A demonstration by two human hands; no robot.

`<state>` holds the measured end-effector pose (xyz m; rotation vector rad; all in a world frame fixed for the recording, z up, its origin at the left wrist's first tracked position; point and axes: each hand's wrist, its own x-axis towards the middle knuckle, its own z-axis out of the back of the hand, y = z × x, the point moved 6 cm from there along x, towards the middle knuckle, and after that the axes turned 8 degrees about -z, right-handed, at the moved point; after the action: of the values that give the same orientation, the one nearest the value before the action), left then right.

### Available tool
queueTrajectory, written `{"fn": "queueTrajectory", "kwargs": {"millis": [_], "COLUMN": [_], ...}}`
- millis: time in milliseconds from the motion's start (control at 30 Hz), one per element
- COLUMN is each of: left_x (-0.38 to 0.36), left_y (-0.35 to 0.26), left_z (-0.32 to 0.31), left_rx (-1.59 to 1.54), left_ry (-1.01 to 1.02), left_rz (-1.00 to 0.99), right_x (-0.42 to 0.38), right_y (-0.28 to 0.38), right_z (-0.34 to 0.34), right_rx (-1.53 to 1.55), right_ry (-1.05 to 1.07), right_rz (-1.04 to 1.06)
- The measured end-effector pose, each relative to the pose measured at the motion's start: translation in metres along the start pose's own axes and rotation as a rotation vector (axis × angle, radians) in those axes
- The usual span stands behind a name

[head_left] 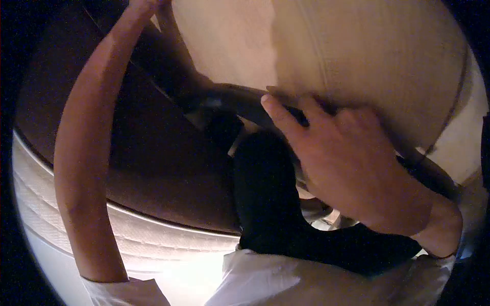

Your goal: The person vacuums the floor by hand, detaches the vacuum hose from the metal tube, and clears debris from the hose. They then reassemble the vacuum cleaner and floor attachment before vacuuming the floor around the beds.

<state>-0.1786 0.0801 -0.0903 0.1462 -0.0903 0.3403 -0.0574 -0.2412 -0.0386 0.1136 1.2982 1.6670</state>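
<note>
My left arm stretches up along the left side, and my left hand (148, 5) is at the top edge of the view, beside the upper left corner of a large beige fabric-covered piece (367, 61). Its fingers are cut off, so what it holds cannot be seen. My right hand (342, 148) is back-up at the near, dark edge of the beige piece. One finger points forward, apart from the others, which are bent with their tips partly hidden against the fabric. Nothing can be seen held in it. A shadow falls across the beige surface.
My dark-trousered leg (268, 188) is below the beige piece. To the left lies a broad dark brown surface (163, 173) with a pale rim. Past it is a whitish quilted side (138, 245), like a mattress, with bright light near my white shirt (260, 275).
</note>
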Motion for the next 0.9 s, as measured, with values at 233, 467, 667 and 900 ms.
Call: {"fn": "queueTrajectory", "kwargs": {"millis": [233,467,667,900], "left_x": [0.001,-0.004,0.026,0.106], "left_y": [0.005,0.013,0.003,-0.105], "left_z": [0.002,0.0,0.012,0.018], "left_rx": [-0.087,-0.127,-0.129,-0.091], "left_ry": [-0.008,0.019,0.253,0.059], "left_rz": [0.085,0.076,0.432,0.795], "right_x": [-0.037,-0.022,0.042,0.017], "right_y": [0.001,-0.013,0.015,-0.002], "right_z": [-0.014,-0.002,0.031,0.082], "right_rx": [-0.11,0.051,0.141,0.153], "right_ry": [0.084,0.145,-0.112,-0.104], "right_rz": [-0.056,-0.15,-0.025,-0.168]}}
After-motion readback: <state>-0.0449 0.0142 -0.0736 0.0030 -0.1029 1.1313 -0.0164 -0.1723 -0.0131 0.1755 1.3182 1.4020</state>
